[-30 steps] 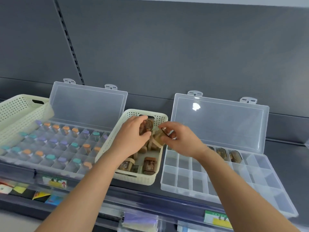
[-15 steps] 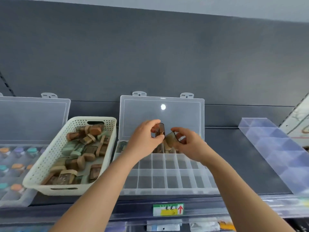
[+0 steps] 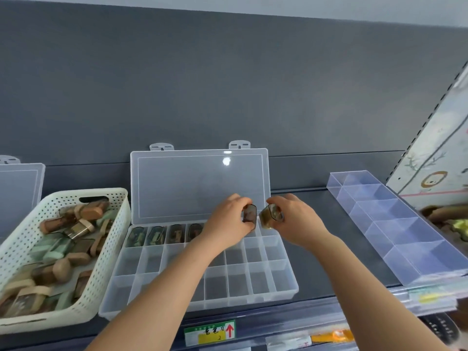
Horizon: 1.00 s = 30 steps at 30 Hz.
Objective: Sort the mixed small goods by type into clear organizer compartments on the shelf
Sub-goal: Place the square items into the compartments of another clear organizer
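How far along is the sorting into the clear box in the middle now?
Early stage. Done: four brown pieces sit in the back row of the clear organizer, at its left end. In hand: the left hand pinches a dark piece and the right hand pinches an olive piece, both over that row. Left: the white basket holds many mixed pieces, and the rows in front look empty.

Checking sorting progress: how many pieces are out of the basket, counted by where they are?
Pieces seen in organizer compartments: 4
Brown piece in left hand: 1
Olive piece in right hand: 1
Total: 6
The left hand hides part of that row.
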Tool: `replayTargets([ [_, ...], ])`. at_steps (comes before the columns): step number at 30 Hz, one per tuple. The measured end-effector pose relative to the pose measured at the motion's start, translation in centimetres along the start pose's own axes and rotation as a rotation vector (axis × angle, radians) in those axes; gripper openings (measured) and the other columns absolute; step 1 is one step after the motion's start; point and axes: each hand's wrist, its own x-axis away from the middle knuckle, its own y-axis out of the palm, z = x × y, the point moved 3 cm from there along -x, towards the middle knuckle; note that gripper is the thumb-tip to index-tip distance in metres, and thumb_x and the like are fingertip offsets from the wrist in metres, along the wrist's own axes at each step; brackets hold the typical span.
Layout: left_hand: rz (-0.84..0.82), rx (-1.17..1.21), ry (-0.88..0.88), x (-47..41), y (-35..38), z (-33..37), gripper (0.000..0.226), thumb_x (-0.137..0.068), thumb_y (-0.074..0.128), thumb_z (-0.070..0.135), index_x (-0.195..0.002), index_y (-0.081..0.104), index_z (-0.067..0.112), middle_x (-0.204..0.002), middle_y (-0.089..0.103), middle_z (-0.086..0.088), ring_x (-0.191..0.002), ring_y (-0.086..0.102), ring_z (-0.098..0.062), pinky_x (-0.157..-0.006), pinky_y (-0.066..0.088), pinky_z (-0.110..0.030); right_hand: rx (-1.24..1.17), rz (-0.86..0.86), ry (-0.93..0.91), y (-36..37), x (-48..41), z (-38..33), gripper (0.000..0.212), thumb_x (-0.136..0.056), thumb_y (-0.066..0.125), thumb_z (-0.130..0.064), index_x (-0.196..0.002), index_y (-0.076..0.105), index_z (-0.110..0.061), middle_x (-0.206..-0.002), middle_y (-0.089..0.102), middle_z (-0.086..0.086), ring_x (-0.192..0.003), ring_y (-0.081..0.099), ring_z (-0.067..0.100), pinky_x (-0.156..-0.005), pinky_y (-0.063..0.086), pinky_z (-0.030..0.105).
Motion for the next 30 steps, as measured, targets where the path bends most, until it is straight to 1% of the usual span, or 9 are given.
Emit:
replayTargets([
  [3, -0.042, -0.066, -0.018, -0.4, 1.0, -0.2, 0.045, -0.083, 0.069, 0.024, -0.126, 0.055, 0.018, -0.116, 0.053, 0.002, -0.103, 0.052, -0.018, -0.081, 0.045, -0.029, 0.046, -0.064, -0.009, 0.3, -0.6, 0.3, 0.049, -0.085, 0.060, -0.023, -0.132, 0.047, -0.030, -0.120, 0.052, 0.001, -0.102, 0.058, 0.027, -0.081, 0.052, 0.037],
  [8, -0.072, -0.129, -0.057, -0.8, 1.8, -0.7, 0.043, -0.083, 0.069, 0.025, -0.123, 0.057, 0.018, -0.113, 0.055, 0.001, -0.105, 0.052, -0.020, -0.085, 0.047, -0.033, 0.122, -0.182, -0.024, 1.2, -1.5, 0.3, 0.041, -0.087, 0.055, -0.023, -0.127, 0.051, -0.027, -0.119, 0.052, 0.003, -0.102, 0.058, 0.028, -0.081, 0.052, 0.036],
  [11, -0.097, -0.181, -0.067, -0.8, 2.3, -0.9, 0.041, -0.082, 0.069, 0.031, -0.120, 0.059, 0.020, -0.109, 0.054, 0.001, -0.104, 0.051, -0.020, -0.077, 0.043, -0.030, 0.142, -0.263, -0.035, 2.1, -1.8, 0.4, 0.031, -0.087, 0.053, -0.022, -0.118, 0.056, -0.024, -0.117, 0.051, 0.003, -0.100, 0.057, 0.027, -0.082, 0.052, 0.037],
  [13, -0.126, -0.215, -0.076, -0.8, 2.5, -1.2, 0.043, -0.083, 0.069, 0.036, -0.122, 0.059, 0.020, -0.111, 0.052, 0.000, -0.106, 0.048, -0.020, -0.076, 0.039, -0.029, 0.136, -0.291, -0.037, 2.4, -1.9, 0.6, 0.028, -0.089, 0.052, -0.023, -0.117, 0.057, -0.023, -0.116, 0.050, 0.003, -0.099, 0.057, 0.027, -0.082, 0.052, 0.037],
  [16, -0.158, -0.255, -0.078, -1.0, 2.7, -1.6, 0.049, -0.085, 0.066, 0.040, -0.129, 0.056, 0.019, -0.116, 0.050, -0.001, -0.110, 0.045, -0.020, -0.086, 0.042, -0.032, 0.131, -0.292, -0.043, 2.5, -2.2, 0.8, 0.029, -0.090, 0.054, -0.024, -0.118, 0.058, -0.023, -0.115, 0.050, 0.002, -0.099, 0.057, 0.026, -0.082, 0.053, 0.038],
  [18, -0.167, -0.280, -0.073, -1.2, 2.7, -1.7, 0.050, -0.088, 0.063, 0.040, -0.132, 0.054, 0.019, -0.117, 0.050, -0.002, -0.111, 0.045, -0.021, -0.090, 0.042, -0.034, 0.119, -0.262, -0.045, 2.5, -2.3, 0.9, 0.027, -0.089, 0.056, -0.023, -0.116, 0.061, -0.022, -0.113, 0.053, 0.001, -0.097, 0.058, 0.025, -0.081, 0.054, 0.036],
  [24, -0.143, -0.321, -0.060, -1.4, 2.9, -1.6, 0.047, -0.090, 0.061, 0.040, -0.132, 0.056, 0.019, -0.115, 0.052, -0.002, -0.109, 0.046, -0.022, -0.090, 0.043, -0.035, 0.071, -0.198, -0.043, 2.8, -2.3, 0.8, 0.019, -0.089, 0.053, -0.024, -0.103, 0.066, -0.019, -0.103, 0.056, 0.001, -0.088, 0.059, 0.023, -0.076, 0.054, 0.034],
  [28, -0.119, -0.332, -0.044, -1.3, 2.9, -1.5, 0.048, -0.090, 0.060, 0.040, -0.132, 0.055, 0.018, -0.115, 0.053, -0.003, -0.110, 0.046, -0.021, -0.090, 0.042, -0.034, 0.063, -0.194, -0.038, 3.0, -2.4, 0.9, 0.021, -0.089, 0.054, -0.024, -0.106, 0.065, -0.019, -0.106, 0.056, 0.002, -0.091, 0.059, 0.024, -0.078, 0.054, 0.036],
  [30, -0.092, -0.325, -0.039, -1.1, 2.6, -1.5, 0.049, -0.090, 0.059, 0.041, -0.133, 0.053, 0.018, -0.116, 0.052, -0.002, -0.111, 0.046, -0.021, -0.090, 0.041, -0.033, 0.054, -0.182, -0.037, 3.0, -2.3, 0.9, 0.028, -0.089, 0.055, -0.028, -0.116, 0.060, -0.020, -0.112, 0.056, 0.003, -0.097, 0.059, 0.026, -0.080, 0.053, 0.036],
])
